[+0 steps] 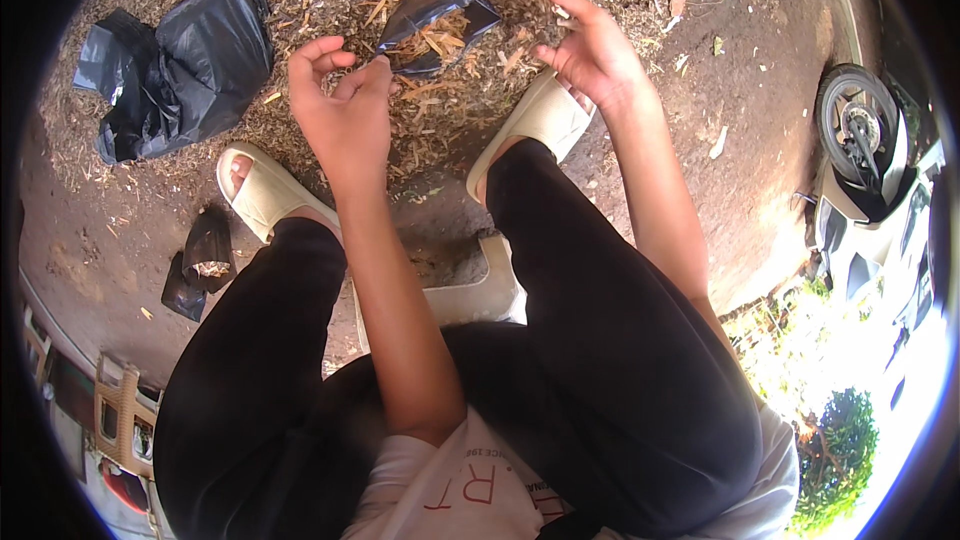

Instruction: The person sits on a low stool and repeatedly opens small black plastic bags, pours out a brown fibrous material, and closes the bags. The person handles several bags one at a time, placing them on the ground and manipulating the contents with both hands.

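A small black plastic bag [478,12] lies on the ground with its mouth toward me, wood shavings [440,37] heaped in its opening. My left hand [345,110] is at the bag's near left corner, thumb and a finger closed on its edge; the pinch is partly hidden, the other fingers are curled. To the right of the bag, my right hand [600,55] is raised with fingers apart. Loose shavings, blurred, show beside its fingertips, and nothing is gripped in it.
Shavings cover the soil around the bag. A large crumpled black bag [215,55] lies at the far left, and a small filled black bag [208,248] stands nearer. My sandals [545,120] flank the work area. A motorcycle [865,150] is at the right.
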`<state>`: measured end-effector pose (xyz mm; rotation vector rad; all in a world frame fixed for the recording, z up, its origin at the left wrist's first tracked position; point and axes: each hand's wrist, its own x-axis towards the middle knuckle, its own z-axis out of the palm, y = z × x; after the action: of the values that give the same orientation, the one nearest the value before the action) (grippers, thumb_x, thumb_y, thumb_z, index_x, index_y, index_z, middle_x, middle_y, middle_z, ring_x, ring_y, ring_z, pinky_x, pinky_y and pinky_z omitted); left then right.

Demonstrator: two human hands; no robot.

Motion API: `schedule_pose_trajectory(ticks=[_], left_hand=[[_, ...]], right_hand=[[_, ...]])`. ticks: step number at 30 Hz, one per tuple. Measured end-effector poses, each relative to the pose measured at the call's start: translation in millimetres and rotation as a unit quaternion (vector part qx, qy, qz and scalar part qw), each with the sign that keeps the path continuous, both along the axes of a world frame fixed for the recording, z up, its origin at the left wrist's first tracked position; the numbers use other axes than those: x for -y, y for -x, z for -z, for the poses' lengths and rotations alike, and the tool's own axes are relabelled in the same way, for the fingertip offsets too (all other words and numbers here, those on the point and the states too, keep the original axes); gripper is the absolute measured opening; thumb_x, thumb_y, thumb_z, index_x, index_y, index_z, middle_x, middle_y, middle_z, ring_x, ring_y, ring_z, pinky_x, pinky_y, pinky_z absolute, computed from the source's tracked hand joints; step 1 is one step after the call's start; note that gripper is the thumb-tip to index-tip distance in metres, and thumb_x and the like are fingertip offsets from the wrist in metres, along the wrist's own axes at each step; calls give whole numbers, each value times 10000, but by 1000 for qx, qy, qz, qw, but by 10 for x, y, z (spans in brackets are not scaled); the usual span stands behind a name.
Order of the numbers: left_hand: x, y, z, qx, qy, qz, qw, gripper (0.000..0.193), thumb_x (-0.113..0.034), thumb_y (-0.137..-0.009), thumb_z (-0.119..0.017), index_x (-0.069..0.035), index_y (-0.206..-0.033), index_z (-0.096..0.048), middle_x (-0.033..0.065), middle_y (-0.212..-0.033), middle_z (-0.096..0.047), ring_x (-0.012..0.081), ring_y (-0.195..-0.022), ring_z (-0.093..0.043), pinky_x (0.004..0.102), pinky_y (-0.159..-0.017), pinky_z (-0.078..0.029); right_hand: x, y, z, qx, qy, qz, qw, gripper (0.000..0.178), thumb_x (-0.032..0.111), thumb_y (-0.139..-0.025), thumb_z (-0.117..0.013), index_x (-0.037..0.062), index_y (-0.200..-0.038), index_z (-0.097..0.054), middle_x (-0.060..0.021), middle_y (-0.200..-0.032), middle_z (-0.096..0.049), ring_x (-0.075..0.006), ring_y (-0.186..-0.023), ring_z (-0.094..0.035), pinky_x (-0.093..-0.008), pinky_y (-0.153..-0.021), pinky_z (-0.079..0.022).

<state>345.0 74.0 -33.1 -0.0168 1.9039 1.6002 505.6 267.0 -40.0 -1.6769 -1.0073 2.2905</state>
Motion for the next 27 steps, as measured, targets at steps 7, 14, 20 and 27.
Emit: schedule_pose_trajectory(ticks=[7, 14, 20, 27], left_hand=[[-56, -146, 93, -79, 117, 49, 989, 276, 19, -889, -698, 16, -1118, -544, 104, -1026, -540, 128, -713, -625, 234, -596, -475], [-94, -233, 64, 19, 76, -6, 997, 341, 27, -902, -644, 21, -1195, -470, 155, -1089, -534, 188, -680, -696, 273, -513, -536], [-6, -171, 151, -37, 97, 76, 992, 496, 108, -799, -647, 4, -1244, -454, 142, -1125, -497, 155, -679, -630, 274, -556, -481], [-72, -137, -81, 62, 55, 102, 991, 600, 120, -756, -653, -27, -1297, -438, 126, -1143, -471, 150, -688, -615, 274, -560, -467]], right_hand=[[149, 168, 30, -22, -67, -41, 997, 404, 17, -943, -654, 22, -1331, -542, -185, -1367, -563, -249, -1205, -599, -414, -890, -607], [149, 169, -47, -70, -38, 80, 994, 399, -60, -921, -629, -36, -1305, -521, -174, -1249, -582, -253, -1149, -618, -441, -928, -620], [210, 184, -425, -154, 44, -62, 985, 297, 12, -948, -589, -67, -1234, -606, -187, -1148, -692, -265, -1035, -711, -337, -777, -624], [633, 585, -156, 34, -42, -152, 987, 348, 55, -905, -697, -18, -1243, -662, -130, -1140, -703, -206, -1045, -691, -303, -909, -520]])
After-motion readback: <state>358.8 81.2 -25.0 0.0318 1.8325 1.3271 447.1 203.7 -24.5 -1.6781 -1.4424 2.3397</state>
